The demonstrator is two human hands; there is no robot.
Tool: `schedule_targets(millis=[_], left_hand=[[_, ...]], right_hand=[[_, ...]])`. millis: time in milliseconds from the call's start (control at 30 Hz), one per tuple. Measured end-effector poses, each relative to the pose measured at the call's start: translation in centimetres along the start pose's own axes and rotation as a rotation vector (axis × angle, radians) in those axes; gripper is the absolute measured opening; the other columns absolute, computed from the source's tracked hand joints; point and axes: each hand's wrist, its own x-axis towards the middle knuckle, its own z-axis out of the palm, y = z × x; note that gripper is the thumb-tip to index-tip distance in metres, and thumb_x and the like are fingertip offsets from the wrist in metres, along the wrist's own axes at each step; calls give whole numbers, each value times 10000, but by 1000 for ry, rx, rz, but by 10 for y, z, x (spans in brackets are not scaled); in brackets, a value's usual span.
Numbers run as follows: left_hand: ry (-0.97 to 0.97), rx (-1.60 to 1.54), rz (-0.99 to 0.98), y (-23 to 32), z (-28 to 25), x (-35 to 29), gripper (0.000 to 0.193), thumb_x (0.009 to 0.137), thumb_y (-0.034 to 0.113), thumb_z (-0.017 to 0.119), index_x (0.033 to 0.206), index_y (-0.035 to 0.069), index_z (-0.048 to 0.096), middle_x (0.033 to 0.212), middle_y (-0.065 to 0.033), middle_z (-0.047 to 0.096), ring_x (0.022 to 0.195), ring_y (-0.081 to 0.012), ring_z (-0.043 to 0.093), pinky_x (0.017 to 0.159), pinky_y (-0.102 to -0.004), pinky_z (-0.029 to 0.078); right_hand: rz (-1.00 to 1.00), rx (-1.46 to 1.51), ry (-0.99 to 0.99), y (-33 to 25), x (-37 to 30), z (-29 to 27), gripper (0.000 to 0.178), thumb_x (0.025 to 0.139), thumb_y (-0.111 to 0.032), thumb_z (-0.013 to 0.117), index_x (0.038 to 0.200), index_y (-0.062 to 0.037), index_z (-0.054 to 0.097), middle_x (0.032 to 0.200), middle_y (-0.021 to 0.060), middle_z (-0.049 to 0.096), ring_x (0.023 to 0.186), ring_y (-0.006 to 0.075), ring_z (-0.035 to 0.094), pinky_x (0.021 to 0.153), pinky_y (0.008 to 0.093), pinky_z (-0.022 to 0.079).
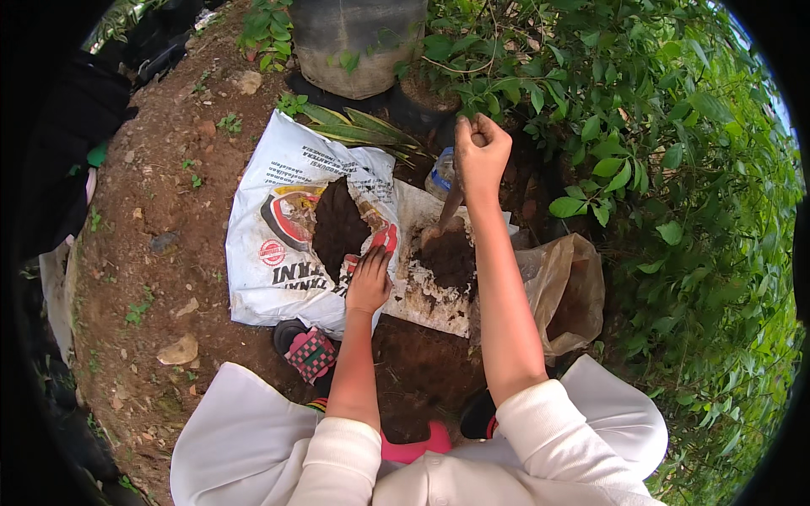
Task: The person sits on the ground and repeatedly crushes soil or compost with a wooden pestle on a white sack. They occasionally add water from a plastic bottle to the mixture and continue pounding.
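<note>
A white printed plastic sack [253,211] lies on the ground with a torn opening that shows dark soil [337,223]. My left hand [369,282] rests on the near right edge of that opening, fingers stretched out over a red part of the sack. To the right, my right hand [483,156] is raised in a fist around a tool with a narrow, pointed, brownish blade [452,202]. The blade points down; the fist hides its handle, so I cannot tell a knife from a trowel. Beneath it is dark soil [447,257] on a stained, whitish sheet [430,310].
A translucent brown plastic bag [582,291] lies right of the sheet. Beyond are a clear container [441,175], long striped leaves [363,131] and a large pot [359,51]. Leafy bushes [666,169] crowd the right. Dark clothing [76,152] shows at the far left. Stones [179,350] dot the ground.
</note>
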Motion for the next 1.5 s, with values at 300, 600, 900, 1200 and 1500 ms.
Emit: schedule_targets(millis=[300,600,900,1200,1500], left_hand=[[-25,28,14,-1,2,3,573,728,133,526,1282,51,406,1331,-107,405,1256,-252,366,1052,-388,287],[-54,56,-5,-3,2,-6,575,732,136,517,1288,52,399,1342,-105,394,1261,-248,359,1049,-385,287],[-64,69,-5,-5,4,-7,560,730,133,525,1271,40,408,1339,-112,397,1260,-251,358,1052,-389,283],[-70,89,-18,-8,-2,-11,567,737,139,524,1282,46,401,1341,-103,395,1259,-244,359,1052,-383,285],[-60,80,-20,-12,0,-17,553,745,143,515,1279,49,409,1334,-109,403,1254,-252,367,1052,-381,285]], right_hand=[[106,12,20,16,-10,-7,281,802,-25,555,601,-1,360,558,-24,339,545,44,282,465,249,241],[13,-62,97,8,-43,-20,300,820,-20,545,605,-8,335,556,-25,306,552,45,272,465,240,246],[-38,-56,201,10,-51,-40,292,824,10,541,611,-6,343,571,-37,325,558,35,294,472,230,266],[-149,-5,234,-40,-62,-49,247,799,31,545,606,16,390,524,27,398,536,41,340,469,222,307],[-39,138,219,-52,-60,-53,272,813,1,546,615,10,360,569,-12,315,577,44,274,477,233,240]])
